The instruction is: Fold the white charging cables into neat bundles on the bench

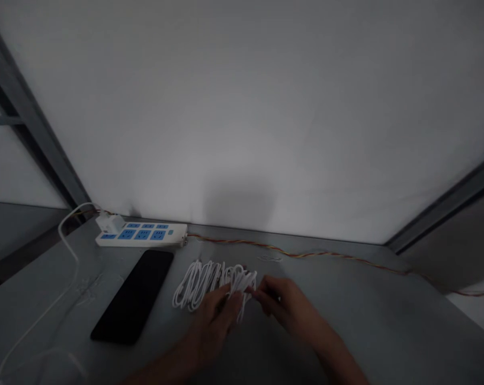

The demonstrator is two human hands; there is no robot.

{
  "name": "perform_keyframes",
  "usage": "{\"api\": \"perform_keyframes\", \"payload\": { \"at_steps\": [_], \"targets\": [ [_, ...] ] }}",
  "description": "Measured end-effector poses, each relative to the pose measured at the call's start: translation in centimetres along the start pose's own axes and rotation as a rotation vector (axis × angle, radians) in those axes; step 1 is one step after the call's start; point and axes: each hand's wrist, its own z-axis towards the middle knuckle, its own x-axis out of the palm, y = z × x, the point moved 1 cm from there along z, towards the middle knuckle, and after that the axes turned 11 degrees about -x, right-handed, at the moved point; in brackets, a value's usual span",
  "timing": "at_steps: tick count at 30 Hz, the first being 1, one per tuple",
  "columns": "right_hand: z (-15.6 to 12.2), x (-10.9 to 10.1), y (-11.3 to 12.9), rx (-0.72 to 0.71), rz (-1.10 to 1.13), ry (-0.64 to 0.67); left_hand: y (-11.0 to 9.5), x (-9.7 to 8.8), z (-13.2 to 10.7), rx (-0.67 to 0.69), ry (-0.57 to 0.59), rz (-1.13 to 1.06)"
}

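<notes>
My left hand (pixel 215 318) is closed around a coiled white cable (pixel 240 278), thumb on top of the loops. At the coil's right side, my right hand (pixel 279 299) has its fingers pinched together; whether they grip the cable or something small is too dark to make out. Several more coiled white cables (pixel 197 283) lie in a row on the grey table (pixel 370 331), just left of and behind the held coil. A black smartphone (pixel 134 297) lies flat farther left.
A white power strip (pixel 177 235) with blue sockets sits along the back edge, a white charger (pixel 110 222) plugged into it. Its white cord (pixel 67 243) runs down the left side. A twisted multicoloured wire (pixel 282 250) crosses the back. Behind stands a white panel (pixel 242 107).
</notes>
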Motion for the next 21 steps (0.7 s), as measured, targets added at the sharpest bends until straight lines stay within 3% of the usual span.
{"api": "perform_keyframes", "payload": {
  "at_steps": [4,8,11,16,21],
  "targets": [
    [0.4,-0.2,-1.3,0.006,0.061,-0.086,-0.6,-0.6,0.3,0.047,-0.151,-0.002],
    [0.8,-1.0,-3.0,0.038,0.039,-0.345,-0.7,-1.1,0.5,0.047,-0.304,0.008],
    [0.7,-1.4,-3.5,0.039,-0.022,-0.509,-0.3,-1.3,0.5,0.123,-0.376,0.149],
    [0.5,-1.2,-3.8,0.042,-0.054,-0.691,0.5,-1.6,0.5,0.19,-0.4,0.39],
    [1.3,-0.8,-6.8,0.138,-0.15,-0.685,1.4,-1.2,0.6,0.259,-0.353,0.504]
  ]
}}
